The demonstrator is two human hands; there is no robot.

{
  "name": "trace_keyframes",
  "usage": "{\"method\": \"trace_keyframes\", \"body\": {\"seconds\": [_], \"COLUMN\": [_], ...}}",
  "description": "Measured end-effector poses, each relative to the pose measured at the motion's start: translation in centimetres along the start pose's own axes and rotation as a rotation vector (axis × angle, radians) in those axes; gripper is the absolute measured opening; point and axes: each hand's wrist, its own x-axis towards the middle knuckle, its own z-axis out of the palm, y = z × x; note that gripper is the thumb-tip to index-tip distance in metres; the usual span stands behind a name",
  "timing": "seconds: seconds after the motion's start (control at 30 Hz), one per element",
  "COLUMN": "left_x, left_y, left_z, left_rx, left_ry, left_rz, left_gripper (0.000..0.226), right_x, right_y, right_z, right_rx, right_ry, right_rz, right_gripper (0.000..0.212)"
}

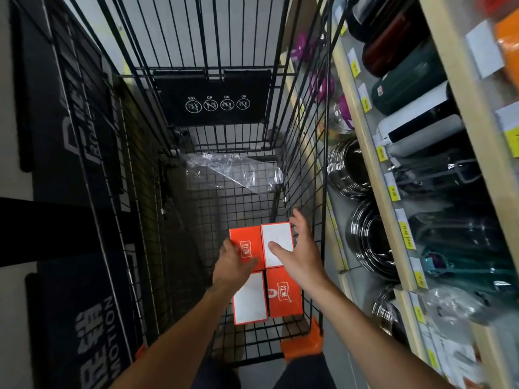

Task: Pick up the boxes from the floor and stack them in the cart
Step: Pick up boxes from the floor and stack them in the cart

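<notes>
Several orange and white boxes lie side by side on the floor of the black wire cart (304, 153). The far pair is an orange-topped box (245, 239) beside a white-topped box (278, 240). The near pair is a white-topped box (250, 300) beside an orange-topped box (283, 294). My left hand (233, 265) lies on the far orange box with its fingers over the top. My right hand (299, 248) is spread wide, thumb on the far white box and fingers along its right side.
A clear plastic sheet (236, 171) lies at the cart's far end below a black sign panel (213, 98). Store shelves (379, 175) with cases, metal bowls and price tags run along the right. Dark mats (81, 136) hang on the left.
</notes>
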Motion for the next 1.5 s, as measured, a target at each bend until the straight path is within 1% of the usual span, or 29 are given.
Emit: {"method": "trace_keyframes", "body": {"seconds": [0.13, 0.23, 0.3, 0.37, 0.47, 0.53, 0.67, 0.77, 0.83, 0.93, 1.03, 1.13, 1.23, 1.33, 1.43, 1.5], "left_x": [0.7, 0.3, -0.7, -2.0, -3.9, -5.3, -8.8, -12.3, -14.3, -16.5, -18.7, -21.0, -23.6, -26.9, -30.3, -32.8], "left_y": [-0.4, 0.3, 0.9, 1.8, 3.7, 5.2, 9.1, 12.5, 14.6, 18.0, 21.2, 23.7, 25.6, 27.0, 27.4, 27.8], "left_z": [-1.3, -3.2, -4.8, -6.9, -10.6, -13.3, -18.6, -21.5, -23.1, -24.8, -25.3, -24.6, -23.1, -21.1, -18.3, -16.3], "left_rx": [0.004, 0.051, 0.058, 0.085, 0.177, 0.219, 0.325, 0.362, 0.415, 0.531, 0.640, 0.747, 0.817, 0.879, 0.908, 0.946], "left_ry": [-0.134, -0.181, -0.164, -0.113, -0.023, 0.014, 0.060, 0.071, 0.091, 0.139, 0.183, 0.181, 0.169, 0.164, 0.175, 0.192], "left_rz": [0.017, 0.018, 0.060, 0.139, 0.252, 0.362, 0.594, 0.730, 0.850, 1.015, 1.123, 1.162, 1.207, 1.243, 1.294, 1.318], "left_gripper": [0.070, 0.053, 0.044, 0.045, 0.058, 0.063, 0.063, 0.063, 0.065, 0.072, 0.075, 0.077, 0.077, 0.073, 0.072, 0.081], "right_x": [0.1, 0.1, -0.2, -0.5, -1.2, -1.8, -3.9, -6.1, -7.7, -9.9, -12.5, -15.1, -17.8, -20.5, -24.4, -27.3], "right_y": [-0.3, -1.0, -1.8, -3.2, -5.8, -7.8, -12.1, -14.9, -16.4, -17.9, -18.9, -19.1, -18.1, -16.1, -13.8, -12.1], "right_z": [0.2, 0.0, -0.5, -1.1, -2.4, -3.5, -6.6, -9.3, -11.0, -14.0, -17.3, -20.4, -23.1, -25.4, -27.5, -28.8], "right_rx": [0.031, 0.016, -0.007, -0.037, -0.091, -0.137, -0.245, -0.357, -0.434, -0.517, -0.568, -0.605, -0.621, -0.632, -0.623, -0.608], "right_ry": [-0.003, -0.024, -0.042, -0.065, -0.092, -0.090, -0.082, -0.070, -0.042, 0.081, 0.198, 0.284, 0.344, 0.399, 0.457, 0.485], "right_rz": [0.017, 0.014, 0.004, -0.020, -0.081, -0.132, -0.257, -0.341, -0.382, -0.438, -0.483, -0.510, -0.490, -0.464, -0.470, -0.473], "right_gripper": [0.089, 0.087, 0.084, 0.080, 0.077, 0.076, 0.070, 0.068, 0.069, 0.070, 0.072, 0.069, 0.073, 0.077, 0.067, 0.062]}}
